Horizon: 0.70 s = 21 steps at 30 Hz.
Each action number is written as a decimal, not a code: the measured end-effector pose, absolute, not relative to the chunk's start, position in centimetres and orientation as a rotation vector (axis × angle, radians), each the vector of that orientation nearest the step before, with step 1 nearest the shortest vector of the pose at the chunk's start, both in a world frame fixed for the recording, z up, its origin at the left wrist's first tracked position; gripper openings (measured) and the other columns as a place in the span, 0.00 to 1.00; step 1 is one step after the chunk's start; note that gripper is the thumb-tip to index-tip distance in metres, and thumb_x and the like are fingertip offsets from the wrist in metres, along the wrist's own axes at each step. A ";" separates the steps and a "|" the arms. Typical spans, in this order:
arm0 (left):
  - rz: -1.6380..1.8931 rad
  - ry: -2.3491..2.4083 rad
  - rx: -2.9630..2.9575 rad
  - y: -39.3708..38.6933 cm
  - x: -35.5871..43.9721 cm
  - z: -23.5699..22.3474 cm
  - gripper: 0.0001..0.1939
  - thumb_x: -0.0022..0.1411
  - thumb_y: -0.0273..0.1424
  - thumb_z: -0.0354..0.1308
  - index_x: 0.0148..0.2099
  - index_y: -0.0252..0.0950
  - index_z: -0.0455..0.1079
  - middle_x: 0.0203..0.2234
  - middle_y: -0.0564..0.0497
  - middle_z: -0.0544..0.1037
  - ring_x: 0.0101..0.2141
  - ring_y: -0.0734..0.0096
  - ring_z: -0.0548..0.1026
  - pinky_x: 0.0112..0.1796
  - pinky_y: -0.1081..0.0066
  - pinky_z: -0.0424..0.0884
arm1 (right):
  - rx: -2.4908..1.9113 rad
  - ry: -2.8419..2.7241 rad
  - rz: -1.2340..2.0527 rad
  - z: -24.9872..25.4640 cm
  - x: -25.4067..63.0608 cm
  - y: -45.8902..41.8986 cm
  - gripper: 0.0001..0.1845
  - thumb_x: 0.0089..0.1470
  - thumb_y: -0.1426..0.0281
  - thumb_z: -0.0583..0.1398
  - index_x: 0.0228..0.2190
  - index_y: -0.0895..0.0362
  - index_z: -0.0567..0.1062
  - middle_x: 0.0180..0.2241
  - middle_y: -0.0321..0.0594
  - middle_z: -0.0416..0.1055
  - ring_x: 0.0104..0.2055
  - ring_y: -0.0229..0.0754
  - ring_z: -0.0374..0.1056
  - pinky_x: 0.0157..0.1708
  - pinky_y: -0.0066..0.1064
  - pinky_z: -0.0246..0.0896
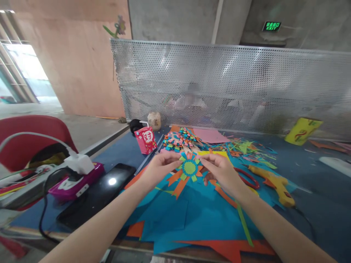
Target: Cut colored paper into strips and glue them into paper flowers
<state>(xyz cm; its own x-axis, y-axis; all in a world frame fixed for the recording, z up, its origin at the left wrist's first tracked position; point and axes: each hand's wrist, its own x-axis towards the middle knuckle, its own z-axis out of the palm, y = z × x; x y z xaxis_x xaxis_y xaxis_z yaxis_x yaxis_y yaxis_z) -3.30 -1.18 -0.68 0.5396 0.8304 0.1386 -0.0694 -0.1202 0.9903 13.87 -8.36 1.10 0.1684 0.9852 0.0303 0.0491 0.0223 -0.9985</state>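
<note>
Our bare forearms (109, 215) reach in from the bottom corners, and we've got the paper rosette (189, 168) centred over the blue paper (170, 219), left hand (163, 166) pinching its left edge, right hand (221, 170) pinching its upper right! Orange paper (230, 250) pokes past the near desk edge; leftward we're hemmed by a black smartphone (95, 197) and purple power strip (65, 188), rightward by a yellow glue gun (276, 184), with dark blue desktop (326, 204) stretching beyond. Containers: red drink carton (146, 140), straw up, contents hidden; yellow canister (303, 131), insides unseen. Our right hand partly covers red scissor handles (249, 178); behind the mesh screen (192, 62), a person blurs
</note>
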 end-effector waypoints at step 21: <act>0.991 0.819 1.487 -0.8 -3.1 -0.8 0.14 0.42 0.36 0.63 0.31 0.32 0.69 0.18 0.54 0.73 0.19 0.78 0.68 0.21 0.77 0.64 | -1.269 -1.297 0.947 0.2 15.1 -7.6 0.16 0.41 0.64 0.60 0.33 0.58 0.66 0.27 0.39 0.71 0.31 0.43 0.70 0.21 0.31 0.67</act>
